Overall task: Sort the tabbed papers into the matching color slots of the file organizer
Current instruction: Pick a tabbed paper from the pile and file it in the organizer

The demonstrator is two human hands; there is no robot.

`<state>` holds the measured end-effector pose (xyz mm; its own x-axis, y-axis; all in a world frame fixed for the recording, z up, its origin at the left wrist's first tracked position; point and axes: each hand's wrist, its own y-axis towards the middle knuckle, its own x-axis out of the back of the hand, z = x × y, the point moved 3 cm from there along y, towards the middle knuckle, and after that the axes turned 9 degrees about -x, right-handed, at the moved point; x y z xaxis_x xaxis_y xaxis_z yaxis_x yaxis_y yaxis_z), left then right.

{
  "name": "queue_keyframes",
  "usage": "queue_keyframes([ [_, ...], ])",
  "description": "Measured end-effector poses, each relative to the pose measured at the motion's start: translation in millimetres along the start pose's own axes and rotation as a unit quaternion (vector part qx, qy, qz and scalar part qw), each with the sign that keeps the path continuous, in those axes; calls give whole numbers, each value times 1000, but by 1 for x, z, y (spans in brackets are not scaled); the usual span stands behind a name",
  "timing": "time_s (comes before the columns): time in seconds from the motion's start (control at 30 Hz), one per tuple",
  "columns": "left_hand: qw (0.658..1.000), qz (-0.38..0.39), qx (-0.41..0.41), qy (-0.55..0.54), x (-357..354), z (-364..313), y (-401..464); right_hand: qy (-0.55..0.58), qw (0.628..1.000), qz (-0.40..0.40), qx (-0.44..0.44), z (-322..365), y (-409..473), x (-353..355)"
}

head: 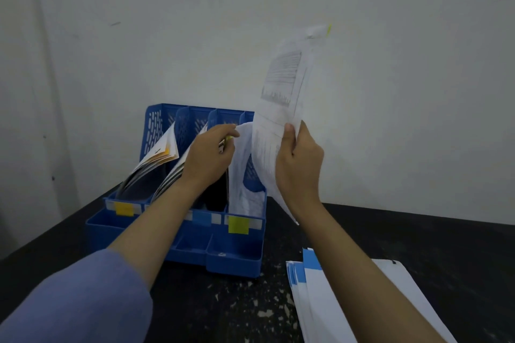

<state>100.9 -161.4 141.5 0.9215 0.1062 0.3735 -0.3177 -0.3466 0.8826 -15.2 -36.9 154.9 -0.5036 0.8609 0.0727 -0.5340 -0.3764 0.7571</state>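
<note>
Nearest you, bottom right: stack of papers with blue tabs (334, 287) lying flat on the black table (418, 231), partly under your right forearm. Your left sleeve (69, 301) fills the bottom left corner. Mid-frame: your right hand (299, 167) grips a printed sheet (281, 86) by its lower edge, thumb on the front face, other fingers curled behind it; the sheet stands nearly upright, lifted above the organizer's right end, with a yellow-green tab (329, 29) at its top corner. Your left hand (210, 153) reaches into the blue file organizer (237, 259), fingers curled and pinching the top of the papers already standing in the rightmost slot (245, 198), pulling them leftward; a bit of yellow-green shows at your fingertips. Slot labels on the front: yellow label (124, 208) on the left, blue label (202, 217) in the middle area, yellow-green label (238, 225) on the right. Left slots hold curled papers with orange tabs (164, 152). Farthest back: plain white wall (390, 36).
</note>
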Motion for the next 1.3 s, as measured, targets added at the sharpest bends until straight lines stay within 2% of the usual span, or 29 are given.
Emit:
queue_keyframes([
  [0.2, 997, 55, -3, -52, 3, 7, -2, 24, 999, 41, -12, -3, 8, -45],
  [0.33, 994, 85, -5, -61, 8, 13, -1, 66, 986, 154, -8, -9, 6, -81],
  [0.43, 995, 85, -12, -53, 11, 18, -1, 50, 976, 212, -6, -30, -5, -97],
  [0.67, 997, 53, 28, -43, 22, 34, -7, 25, 948, 306, -79, -71, -23, -100],
  [0.87, 997, 54, 22, -42, 20, 33, -7, -31, 946, 319, -49, -77, -26, -93],
  [1.0, 997, 59, 10, -40, 20, 27, -6, -110, 914, 390, -32, -82, -30, -94],
  [1.23, 997, 70, 12, -26, 14, 15, -2, -13, 885, 459, -75, -70, -38, -85],
  [1.3, 997, 69, 18, -13, 10, 13, 1, -72, 902, 422, -50, -70, -36, -83],
])
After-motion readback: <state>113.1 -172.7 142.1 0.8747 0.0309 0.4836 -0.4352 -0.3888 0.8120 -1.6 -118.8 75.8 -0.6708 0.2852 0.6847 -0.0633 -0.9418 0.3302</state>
